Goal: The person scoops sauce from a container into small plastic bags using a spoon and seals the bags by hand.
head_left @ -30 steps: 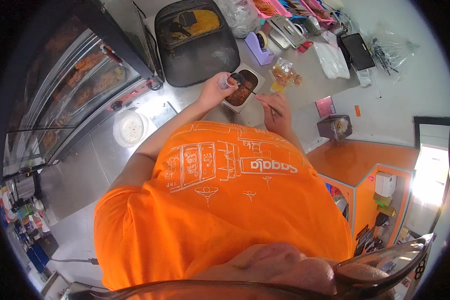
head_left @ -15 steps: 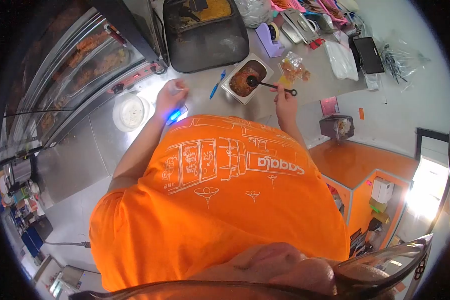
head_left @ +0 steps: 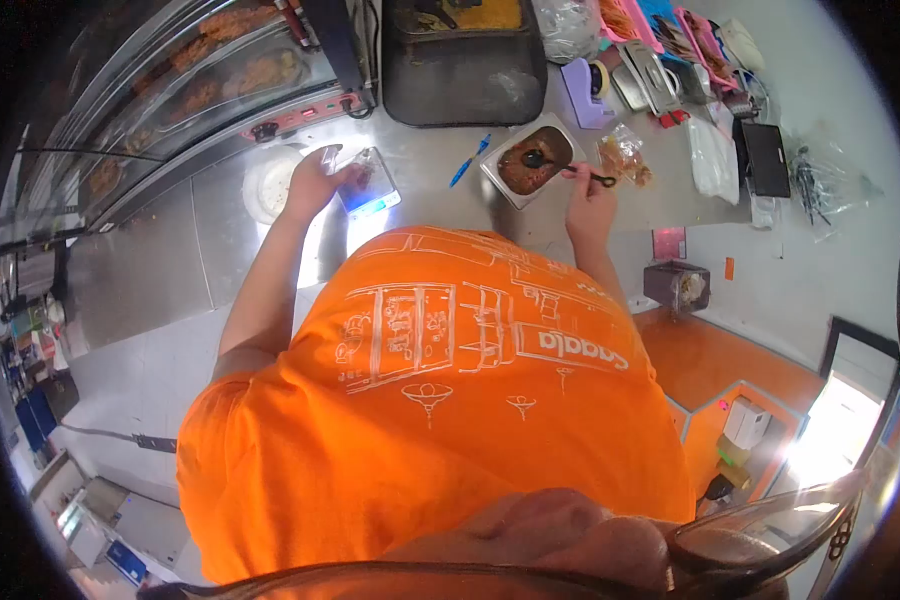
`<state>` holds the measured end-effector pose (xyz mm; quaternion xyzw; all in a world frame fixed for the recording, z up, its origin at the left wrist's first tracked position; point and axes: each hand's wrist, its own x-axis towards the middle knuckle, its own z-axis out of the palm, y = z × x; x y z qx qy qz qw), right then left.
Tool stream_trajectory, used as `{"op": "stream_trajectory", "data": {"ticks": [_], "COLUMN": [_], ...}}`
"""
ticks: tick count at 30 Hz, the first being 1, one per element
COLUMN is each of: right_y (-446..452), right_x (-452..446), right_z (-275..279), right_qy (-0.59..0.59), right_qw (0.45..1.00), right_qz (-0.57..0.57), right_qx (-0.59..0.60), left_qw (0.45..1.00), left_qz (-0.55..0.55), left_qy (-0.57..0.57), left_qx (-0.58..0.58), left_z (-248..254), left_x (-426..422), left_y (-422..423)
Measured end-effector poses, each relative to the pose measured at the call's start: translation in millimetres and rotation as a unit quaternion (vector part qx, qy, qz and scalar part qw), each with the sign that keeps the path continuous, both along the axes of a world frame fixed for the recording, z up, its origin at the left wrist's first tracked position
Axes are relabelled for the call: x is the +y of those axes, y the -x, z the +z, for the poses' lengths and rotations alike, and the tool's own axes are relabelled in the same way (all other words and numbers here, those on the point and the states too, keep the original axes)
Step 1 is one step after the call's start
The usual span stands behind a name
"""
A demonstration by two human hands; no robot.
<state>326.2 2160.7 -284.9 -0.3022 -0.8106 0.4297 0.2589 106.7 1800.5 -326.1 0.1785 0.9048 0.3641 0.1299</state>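
Note:
At the left, my left hand (head_left: 313, 188) is closed on a small clear plastic bag (head_left: 332, 158) beside a digital scale (head_left: 385, 185) with a lit blue display. Something dark reddish shows on the scale by my fingers; I cannot make out exactly what it is. My right hand (head_left: 592, 205) grips the handle of a black ladle (head_left: 533, 158). The ladle's bowl rests in red-brown chunky sauce inside a rectangular metal container (head_left: 518, 200).
A blue pen (head_left: 469, 160) lies between scale and container. Behind are a large black pan (head_left: 460, 95) and a purple tape dispenser (head_left: 583, 98). A bag of orange food (head_left: 625, 160) lies right. A glass display warmer (head_left: 260, 100) stands left, near a white round tub (head_left: 270, 185).
My left hand has moved left off the scale, uncovering more of it. My right hand stays on the ladle in the sauce. The whole view has shifted a little.

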Motion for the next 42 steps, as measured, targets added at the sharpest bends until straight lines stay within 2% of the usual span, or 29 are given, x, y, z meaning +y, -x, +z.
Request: {"op": "stream_trajectory", "data": {"ticks": [4,7,8,9,11,13,14,17,18,19,21,24,26,28,31,32,35,36,38,42], "right_y": [14,12,6,-1,-6,-12,-15,-18,-20,-24,-22,-14,-11,-9,-9,-7,-5,-6,-10,-15], "right_x": [-12,-14,-14,-13,-18,-29,-28,-24,-17,-11,-14,-15,-10,-18,-23,-25,-19,-13,-3,4], "right_z": [8,-19,-24,-28,-22,-11,-22,-30,-31,-32,-22,-6,-27,-36,-50,-51,-48,-50,-50,-39], "right_qy": [0.025,-0.025,-0.022,-0.021,0.002,0.046,0.058,0.042,-0.039,-0.041,-0.043,-0.050,-0.029,-0.001,0.022,-0.006,0.208,0.256,0.347,0.293], "right_qw": [0.999,0.992,0.993,0.994,0.993,0.989,0.985,0.988,0.990,0.993,0.998,0.997,0.999,0.999,0.996,0.997,0.977,0.966,0.934,0.948], "right_qz": [0.029,0.112,0.108,0.104,0.112,0.116,0.154,0.125,0.119,0.090,0.037,0.049,0.045,0.048,0.079,0.077,-0.022,-0.044,-0.086,-0.110], "right_qx": [0.016,-0.057,-0.047,-0.037,-0.043,-0.076,-0.054,-0.076,-0.068,-0.058,-0.033,-0.026,-0.003,0.020,-0.043,-0.017,-0.040,-0.017,0.027,0.059], "left_qw": [1.000,0.999,0.999,0.997,0.997,0.994,0.991,0.992,0.991,0.991,0.993,0.995,0.994,0.998,0.997,0.996,0.975,0.979,0.970,0.949], "left_qz": [-0.016,-0.030,-0.047,-0.048,-0.047,-0.053,-0.066,-0.052,-0.058,-0.041,-0.017,-0.017,-0.039,-0.043,-0.039,-0.037,-0.032,-0.039,-0.055,-0.092], "left_qy": [-0.011,0.017,0.022,0.013,0.062,0.076,0.082,0.103,0.112,0.128,0.114,0.086,0.082,0.011,-0.063,-0.081,-0.202,-0.197,-0.232,-0.283], "left_qx": [0.002,0.020,0.013,-0.064,-0.001,-0.058,-0.083,0.055,0.047,0.004,0.038,0.055,0.068,0.051,0.003,-0.016,-0.086,-0.042,-0.040,-0.105], "left_z": [-15,-9,-7,1,-4,9,14,-32,-35,-36,-50,-56,-58,-51,-44,-40,-24,-16,-3,6], "left_x": [-8,-4,-5,-4,-2,1,7,15,18,23,28,30,29,29,37,41,58,65,78,102], "left_y": [12,15,16,16,12,5,6,1,0,2,-2,-4,-1,-3,-1,-1,-8,-11,-16,-13]}}
